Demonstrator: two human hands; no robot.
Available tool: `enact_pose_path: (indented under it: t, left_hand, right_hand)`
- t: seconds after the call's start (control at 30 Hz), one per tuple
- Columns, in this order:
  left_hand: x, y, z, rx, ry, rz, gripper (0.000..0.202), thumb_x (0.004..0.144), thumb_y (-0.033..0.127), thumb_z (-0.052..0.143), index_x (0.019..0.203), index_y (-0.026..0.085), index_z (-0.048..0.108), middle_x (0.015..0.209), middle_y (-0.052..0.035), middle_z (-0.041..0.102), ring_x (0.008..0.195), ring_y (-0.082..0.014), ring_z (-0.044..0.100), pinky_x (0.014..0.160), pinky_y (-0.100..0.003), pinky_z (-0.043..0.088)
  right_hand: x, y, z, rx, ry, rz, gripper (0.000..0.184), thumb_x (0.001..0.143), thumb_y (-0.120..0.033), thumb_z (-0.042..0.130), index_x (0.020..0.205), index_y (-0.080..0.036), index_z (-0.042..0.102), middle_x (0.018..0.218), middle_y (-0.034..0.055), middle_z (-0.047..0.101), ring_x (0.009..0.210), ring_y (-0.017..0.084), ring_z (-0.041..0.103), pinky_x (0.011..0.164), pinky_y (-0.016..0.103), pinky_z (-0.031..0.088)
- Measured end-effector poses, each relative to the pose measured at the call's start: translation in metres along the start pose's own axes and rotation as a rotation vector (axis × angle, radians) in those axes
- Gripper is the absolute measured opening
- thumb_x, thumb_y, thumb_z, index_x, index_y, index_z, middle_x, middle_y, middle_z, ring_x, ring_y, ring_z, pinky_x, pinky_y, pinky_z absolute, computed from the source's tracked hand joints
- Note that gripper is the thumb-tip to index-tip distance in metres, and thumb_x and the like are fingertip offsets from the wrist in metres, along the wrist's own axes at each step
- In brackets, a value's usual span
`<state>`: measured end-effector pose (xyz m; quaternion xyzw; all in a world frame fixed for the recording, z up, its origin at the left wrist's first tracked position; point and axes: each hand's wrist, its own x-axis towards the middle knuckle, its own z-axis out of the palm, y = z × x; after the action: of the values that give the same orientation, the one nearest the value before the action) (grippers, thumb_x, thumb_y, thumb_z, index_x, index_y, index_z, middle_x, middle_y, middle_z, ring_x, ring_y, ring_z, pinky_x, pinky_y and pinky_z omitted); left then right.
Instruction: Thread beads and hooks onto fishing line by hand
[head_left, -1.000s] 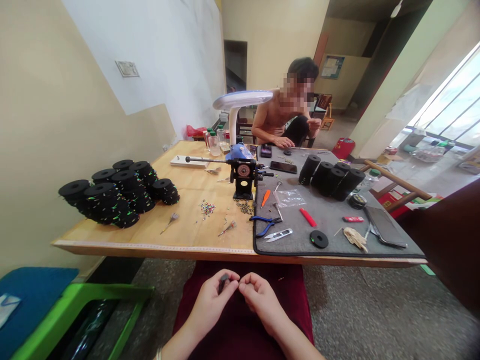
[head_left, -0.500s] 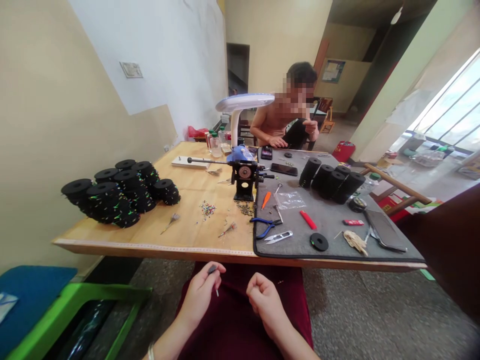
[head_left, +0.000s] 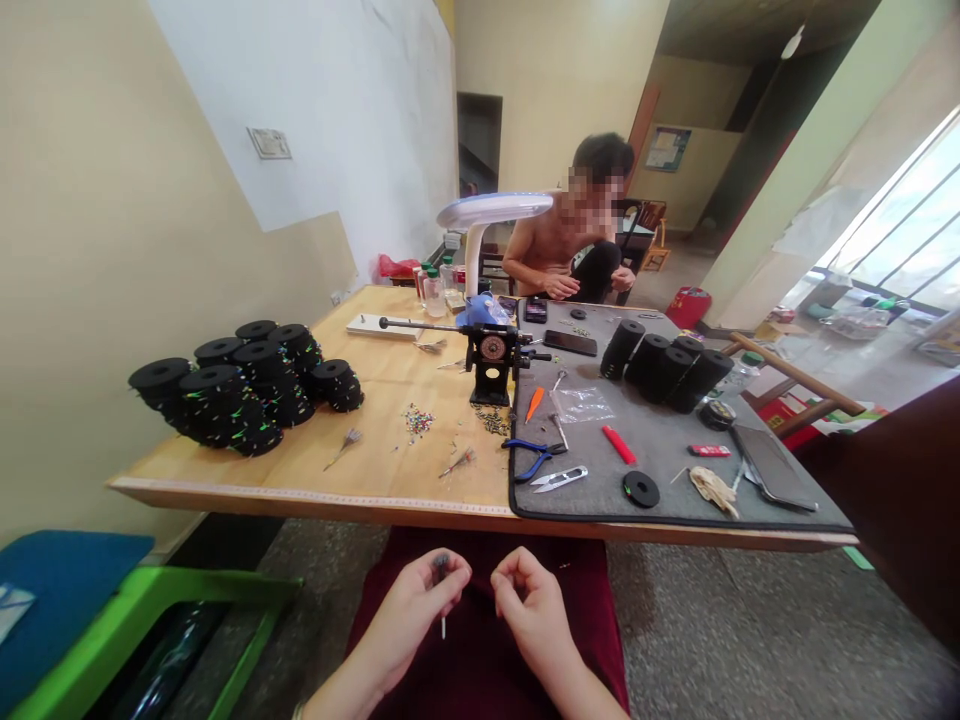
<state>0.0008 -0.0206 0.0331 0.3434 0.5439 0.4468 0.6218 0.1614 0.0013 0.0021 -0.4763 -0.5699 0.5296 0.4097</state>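
Above my lap, in front of the table edge, my left hand [head_left: 431, 590] is closed around a small dark-headed piece with a thin pale stem [head_left: 443, 627]. Its dark end shows between the fingers and the stem points down. My right hand [head_left: 531, 600] sits a short gap to the right, thumb and fingertips pinched together. Whatever the right fingers grip is too small to make out. Closest on the tabletop are a bundle of fine strands [head_left: 459, 461], white thread snips [head_left: 560, 479] and blue-handled pliers [head_left: 535, 456].
Stacked black foam spools [head_left: 259, 362] stand at left, more black spools [head_left: 670, 362] at right on the grey mat [head_left: 600, 500]. A black winding device [head_left: 491, 365] and lamp [head_left: 475, 255] stand mid-table. Colourful beads [head_left: 418, 421] lie nearby. Across sits another person [head_left: 536, 255].
My left hand has turned and moved slightly right, its fingertips nearer my right hand. My right hand stays nearly in place, fingers pinched. The person opposite has lowered one hand.
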Motion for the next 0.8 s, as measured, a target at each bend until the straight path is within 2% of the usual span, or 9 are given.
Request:
enact_pose_path:
  t: [0.1,0.23,0.37,0.5,0.67,0.8]
  left_hand:
    - [0.005,-0.005,-0.003,-0.093,0.056,-0.009,0.024,0.067,0.036,0.073,0.077,0.015,0.064,0.064,0.0041,0.052,0.055,-0.0080,0.041,0.051,-0.019,0.032]
    - [0.011,-0.011,-0.011,-0.151,0.178,0.024,0.026,0.067,0.038,0.074,0.076,0.015,0.064,0.061,0.0056,0.049,0.053,-0.0072,0.039,0.049,-0.018,0.032]
    - [0.007,-0.009,-0.010,-0.132,0.108,-0.030,0.027,0.067,0.038,0.075,0.073,0.014,0.065,0.057,0.0056,0.049,0.050,-0.0067,0.038,0.047,-0.018,0.029]
    - [0.006,-0.004,0.001,-0.170,0.037,-0.079,0.031,0.065,0.040,0.076,0.079,0.013,0.068,0.060,0.0045,0.051,0.051,-0.0060,0.039,0.049,-0.018,0.030]
    - [0.012,0.004,0.007,-0.075,0.026,0.000,0.027,0.063,0.037,0.077,0.070,0.013,0.066,0.060,0.0038,0.051,0.050,-0.0065,0.036,0.046,-0.019,0.028]
    - [0.014,0.006,0.006,0.030,0.015,0.079,0.026,0.067,0.039,0.072,0.066,0.014,0.063,0.057,0.0041,0.049,0.050,-0.0081,0.037,0.047,-0.020,0.031]
  right_hand:
    - [-0.001,0.001,-0.003,-0.084,0.041,-0.066,0.016,0.078,-0.025,0.057,0.064,-0.019,0.053,0.053,-0.0035,0.050,0.050,0.011,0.045,0.052,0.023,0.035]
    - [-0.001,0.002,-0.005,-0.094,0.080,-0.075,0.016,0.080,-0.025,0.055,0.065,-0.020,0.052,0.054,-0.0034,0.050,0.051,0.012,0.045,0.052,0.023,0.035]
    - [0.000,-0.001,-0.004,-0.123,0.077,-0.103,0.017,0.079,-0.026,0.057,0.064,-0.020,0.054,0.054,-0.0030,0.051,0.052,0.012,0.046,0.053,0.023,0.036]
    - [-0.001,-0.003,-0.002,-0.183,0.051,-0.127,0.016,0.079,-0.025,0.055,0.063,-0.020,0.055,0.055,-0.0026,0.052,0.052,0.012,0.045,0.053,0.023,0.035]
    - [-0.002,0.000,-0.003,-0.194,0.027,-0.141,0.016,0.080,-0.025,0.055,0.064,-0.020,0.057,0.056,-0.0019,0.055,0.052,0.012,0.047,0.053,0.023,0.036]
    - [-0.001,0.000,-0.004,-0.129,-0.073,-0.084,0.012,0.081,-0.028,0.057,0.073,-0.020,0.061,0.058,-0.0003,0.062,0.055,0.014,0.055,0.057,0.024,0.041]
